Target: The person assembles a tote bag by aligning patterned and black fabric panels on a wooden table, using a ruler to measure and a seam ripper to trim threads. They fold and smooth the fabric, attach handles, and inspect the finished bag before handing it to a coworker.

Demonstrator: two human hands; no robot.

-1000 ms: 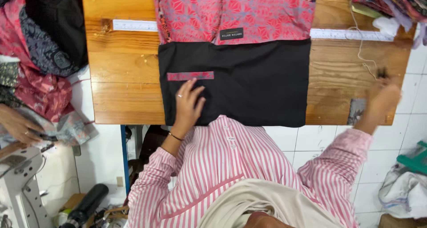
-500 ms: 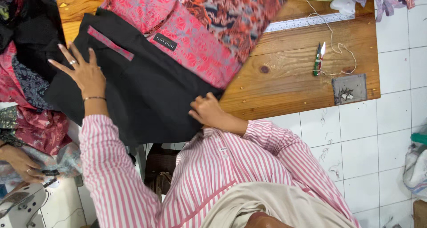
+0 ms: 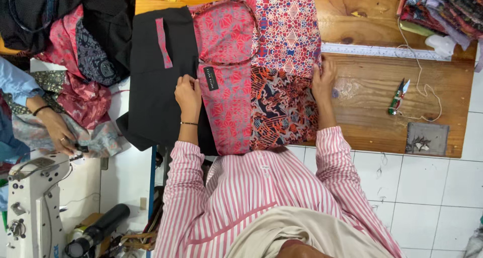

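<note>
While both hands (image 3: 188, 94) (image 3: 323, 80) press flat, grip spread, on the patchwork garment (image 3: 256, 72), thread snips (image 3: 398, 97) lie nearby.

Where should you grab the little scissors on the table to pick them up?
Grab the small snips by the green handle end, the end nearest the person. The pointed blades aim away toward the ruler, so coming from the table's near edge probably keeps fingers off the tips. They lie flat on bare wood beside a white cord, apart from the right hand, so pinch from above.
</note>
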